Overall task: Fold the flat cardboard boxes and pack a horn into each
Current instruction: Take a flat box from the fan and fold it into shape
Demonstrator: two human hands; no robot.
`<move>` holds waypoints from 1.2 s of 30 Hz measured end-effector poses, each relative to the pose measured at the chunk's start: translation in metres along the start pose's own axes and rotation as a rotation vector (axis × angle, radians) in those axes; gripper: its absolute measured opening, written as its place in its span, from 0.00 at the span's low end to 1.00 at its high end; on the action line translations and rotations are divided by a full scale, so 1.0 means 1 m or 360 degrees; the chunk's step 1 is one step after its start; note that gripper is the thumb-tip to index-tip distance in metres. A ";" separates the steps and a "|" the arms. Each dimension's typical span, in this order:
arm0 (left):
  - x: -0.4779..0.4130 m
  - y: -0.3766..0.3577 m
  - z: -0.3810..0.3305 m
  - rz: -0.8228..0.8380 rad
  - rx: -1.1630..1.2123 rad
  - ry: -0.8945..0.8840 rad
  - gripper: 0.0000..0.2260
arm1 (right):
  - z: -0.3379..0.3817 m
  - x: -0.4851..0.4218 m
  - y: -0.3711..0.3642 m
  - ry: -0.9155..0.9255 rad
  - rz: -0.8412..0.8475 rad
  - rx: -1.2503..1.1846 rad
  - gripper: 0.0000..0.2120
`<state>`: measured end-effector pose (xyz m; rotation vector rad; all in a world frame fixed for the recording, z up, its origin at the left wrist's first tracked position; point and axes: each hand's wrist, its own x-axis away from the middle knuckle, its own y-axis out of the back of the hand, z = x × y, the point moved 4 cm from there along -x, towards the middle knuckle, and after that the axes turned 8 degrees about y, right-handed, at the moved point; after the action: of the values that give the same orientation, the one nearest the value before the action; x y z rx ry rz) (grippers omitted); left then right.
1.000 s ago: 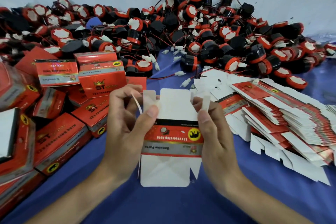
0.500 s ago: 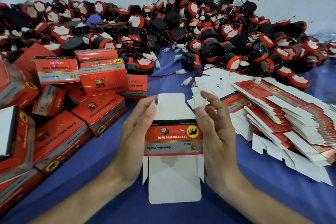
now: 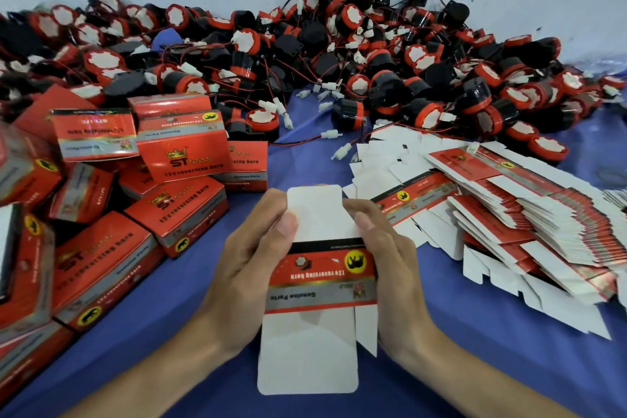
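The left hand (image 3: 251, 268) and the right hand (image 3: 390, 268) both grip one cardboard box (image 3: 322, 282) between them. Each thumb lies on its front near the far flap (image 3: 315, 210), and the fingers curl behind its sides.

One second ago the small side flaps at the far end stood out between the fingers. Now they are not to be seen, and both hands have closed nearer around the box sides. I judge they are being tucked in, so the far end is about to be closed; no horn is inside yet.

The long axis of the box runs straight away from the person, from the near flap (image 3: 305, 356) to the far one. The printed face looks up, its text upside down.

Left of the left hand lie the folded boxes (image 3: 179, 146). Right of the right hand lies the stack of flat boxes (image 3: 509, 214). Beyond both hands is the heap of horns (image 3: 339, 61), all on a blue cloth (image 3: 509, 366).
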<state>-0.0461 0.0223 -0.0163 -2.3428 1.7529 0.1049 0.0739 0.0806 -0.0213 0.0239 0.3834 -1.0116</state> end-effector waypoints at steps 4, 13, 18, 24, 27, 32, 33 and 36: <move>0.001 -0.002 -0.006 -0.0053 -0.0120 -0.0123 0.17 | 0.001 0.002 -0.001 0.0007 0.0075 0.0062 0.19; -0.001 0.001 -0.009 -0.0136 -0.0136 -0.0115 0.08 | 0.006 0.004 -0.006 0.0135 0.0176 -0.0028 0.08; 0.001 -0.002 -0.003 -0.0131 -0.0149 -0.0071 0.14 | 0.007 0.002 -0.003 0.0209 -0.0011 0.0075 0.11; 0.004 -0.007 0.001 -0.0149 -0.0030 0.0053 0.13 | 0.011 0.001 -0.004 0.0278 -0.0032 0.0123 0.05; 0.003 -0.005 -0.005 -0.0312 -0.0113 -0.0103 0.10 | 0.012 0.000 0.001 0.0291 -0.0164 0.0102 0.09; 0.014 -0.016 0.003 -0.0142 0.0021 0.0005 0.15 | 0.012 0.002 0.002 0.0230 -0.0227 -0.0033 0.07; 0.014 -0.017 0.003 -0.0141 -0.0010 -0.0016 0.12 | 0.012 0.002 0.002 0.0229 -0.0221 -0.0028 0.08; 0.013 -0.014 -0.003 -0.0198 -0.0159 -0.0135 0.08 | 0.011 0.003 -0.001 0.0205 -0.0163 -0.0053 0.10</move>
<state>-0.0292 0.0131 -0.0142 -2.4718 1.5934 0.2734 0.0785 0.0753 -0.0119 0.0396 0.5234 -1.1076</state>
